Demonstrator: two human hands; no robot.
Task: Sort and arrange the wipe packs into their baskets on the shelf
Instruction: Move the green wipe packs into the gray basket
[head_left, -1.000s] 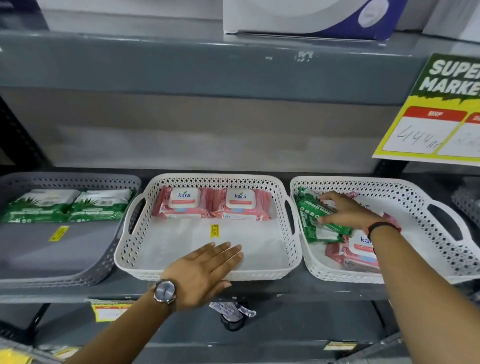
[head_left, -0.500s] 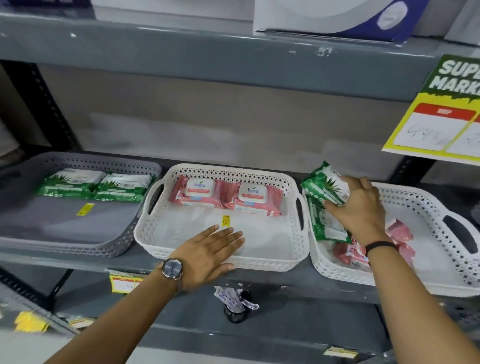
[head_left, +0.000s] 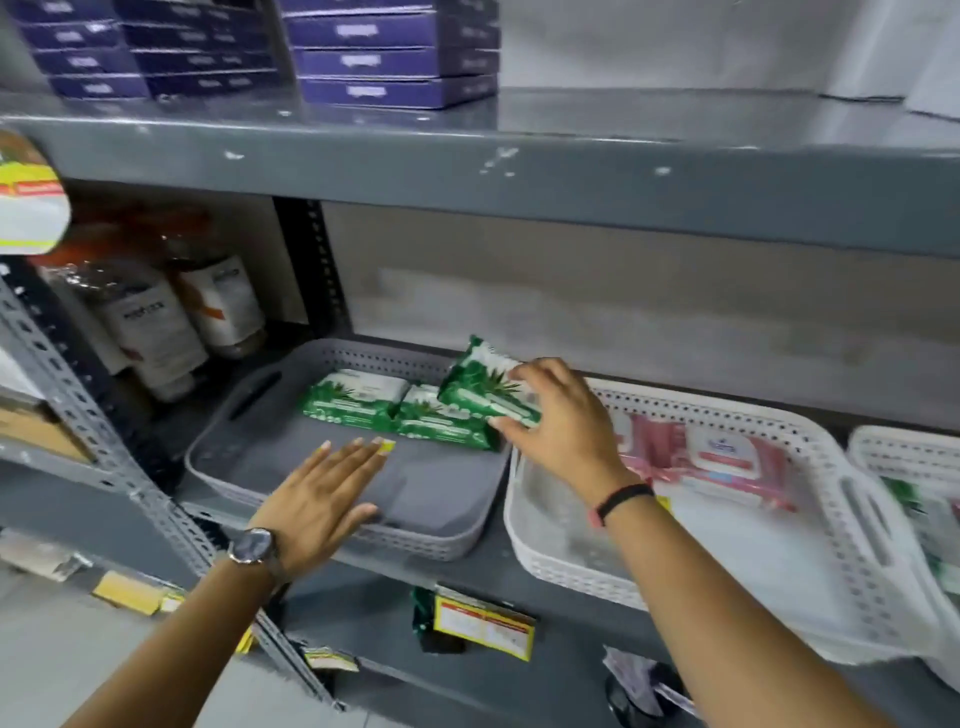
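Note:
My right hand (head_left: 558, 418) grips a green wipe pack (head_left: 480, 389), tilted, above the right rear corner of the grey basket (head_left: 291, 395). Two more green packs (head_left: 356, 397) lie flat along that basket's back. My left hand (head_left: 324, 496) hovers flat and open over the grey basket's front edge, fingers apart. To the right sits a white basket (head_left: 841, 525) with pink wipe packs (head_left: 727, 452) at its back. A second white basket (head_left: 883, 441) shows at the far right edge with a green pack (head_left: 904, 493) partly in view.
Bottles (head_left: 208, 306) stand on the shelf left of the grey basket, behind a perforated upright post (head_left: 311, 265). Purple boxes (head_left: 384, 52) are stacked on the shelf above. Yellow price tags (head_left: 483, 626) hang from the shelf's front edge.
My right hand lifted a green pack out of the far right white basket and carried it left to the grey basket. My left hand shifted from the middle white basket to the grey one.

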